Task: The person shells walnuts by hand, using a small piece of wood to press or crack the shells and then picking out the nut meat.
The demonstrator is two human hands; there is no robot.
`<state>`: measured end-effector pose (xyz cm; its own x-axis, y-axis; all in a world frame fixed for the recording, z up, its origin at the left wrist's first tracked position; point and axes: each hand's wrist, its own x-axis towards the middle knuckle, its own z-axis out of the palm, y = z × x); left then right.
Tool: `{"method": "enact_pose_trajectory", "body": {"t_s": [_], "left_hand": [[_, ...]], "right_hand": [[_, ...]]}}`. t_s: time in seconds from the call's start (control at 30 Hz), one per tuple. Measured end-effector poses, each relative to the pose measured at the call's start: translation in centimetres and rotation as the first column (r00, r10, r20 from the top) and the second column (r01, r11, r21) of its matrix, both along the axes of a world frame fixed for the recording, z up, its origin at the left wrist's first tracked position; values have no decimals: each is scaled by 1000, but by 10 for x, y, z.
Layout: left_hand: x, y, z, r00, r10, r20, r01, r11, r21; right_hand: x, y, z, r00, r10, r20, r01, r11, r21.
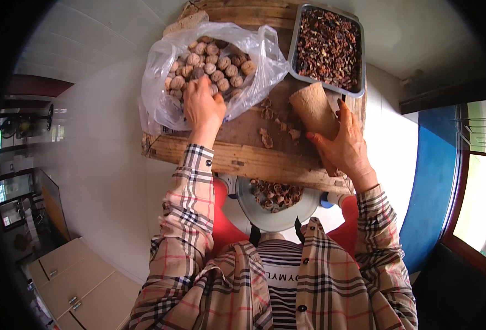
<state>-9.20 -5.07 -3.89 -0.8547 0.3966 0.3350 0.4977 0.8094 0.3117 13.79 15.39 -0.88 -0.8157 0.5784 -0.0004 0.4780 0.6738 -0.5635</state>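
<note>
Inspector: Head view. State the position of the left fingers.

Operator: My left fingers (203, 83) reach down into the open plastic bag (157, 77), which sits on the left part of the desk (221, 154). The tips are among the whole walnuts (223, 84).

Inspector: State of those fingers?

Operator: They are bent, with the thumb set apart toward the right. Their undersides are hidden, so I cannot tell whether they hold a walnut. Walnuts lie to the left, to the right and beyond the tips; one darker walnut (198, 72) lies just ahead of them.

Inspector: Right side?

Operator: My right fingers (348, 116) are spread wide from the right thumb (321, 141). The thumb lies across the tan block (309, 105); the fingers extend along its right side. I cannot tell whether they press on it. The walnuts in the bag are well apart from this side.

Inspector: Surrounding items?

Operator: A metal tray (292, 61) of broken nut pieces (331, 44) stands beyond the block, at the far right of the desk. Shell fragments (266, 138) lie between bag and block. Below the near edge of the desk, a pale basin (247, 208) contains more shells (277, 196).
</note>
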Motion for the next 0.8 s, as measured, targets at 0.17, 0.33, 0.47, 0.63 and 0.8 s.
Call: {"method": "enact_pose_trajectory", "body": {"t_s": [0.17,0.33,0.47,0.63,0.8], "left_hand": [[48,9,26,977,-196,87,157,931,329],[103,12,-6,807,-495,322,334,833,441],[92,21,-27,831,-551,82,473,775,419],[75,34,-67,855,-519,9,465,774,429],[74,67,-67,811,-584,-19,521,709,475]], "right_hand": [[13,0,-16,990,51,135,-56,998,39],[11,1,-13,984,-24,178,33,998,-48],[22,8,-5,983,-101,154,131,971,-199],[50,29,1,981,-195,-16,185,952,-244],[68,43,13,955,-275,-109,213,895,-392]]}}
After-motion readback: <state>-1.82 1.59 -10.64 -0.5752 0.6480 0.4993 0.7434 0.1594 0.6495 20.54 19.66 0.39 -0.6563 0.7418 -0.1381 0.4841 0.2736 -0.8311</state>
